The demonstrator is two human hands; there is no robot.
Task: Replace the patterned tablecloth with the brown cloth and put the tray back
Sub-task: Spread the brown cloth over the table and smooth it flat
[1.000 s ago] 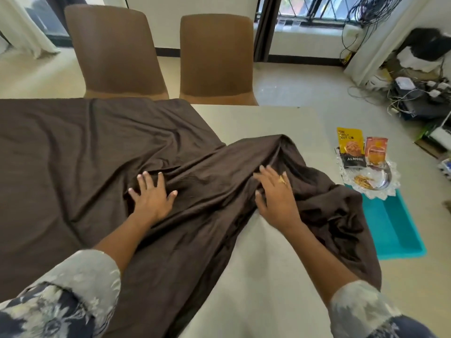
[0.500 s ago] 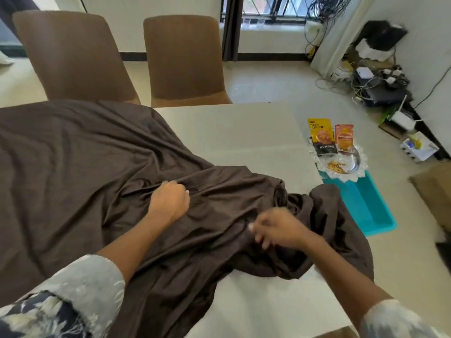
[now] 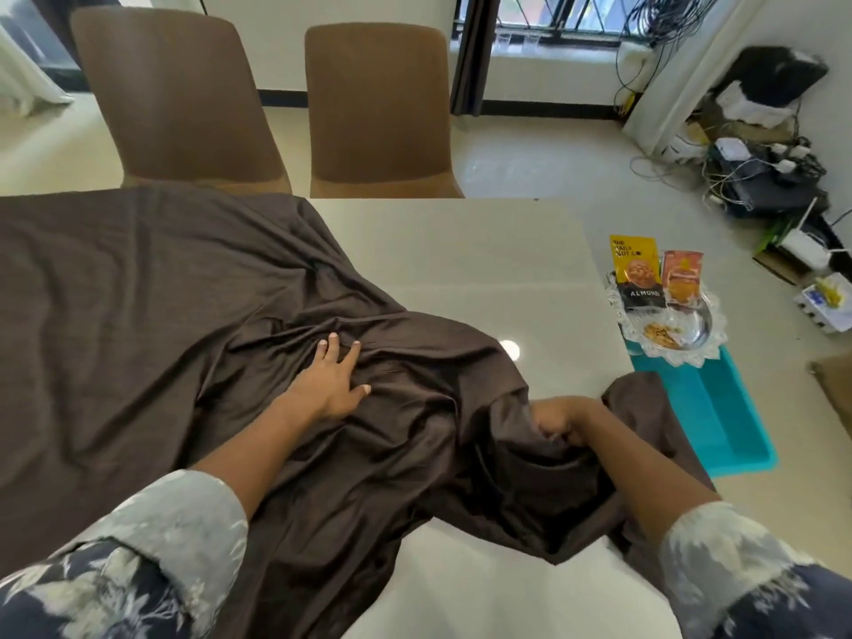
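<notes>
The brown cloth lies spread over the left part of the pale table and is bunched in folds towards the near right corner. My left hand rests flat on the folds near the middle, fingers spread. Over at the table's right edge my right hand grips a bunched fold of the cloth, fingers curled into it. The glass tray with two snack packets and some nuts sits on a teal bin off the table's right side. No patterned tablecloth is in view.
Two brown chairs stand at the far side of the table. The teal bin stands on the floor to the right. Cables, a router and boxes clutter the far right corner of the room.
My left hand has opened from a fist and now lies flat on the cloth. My right hand has moved right to the table edge, drawing the bunched cloth with it.
</notes>
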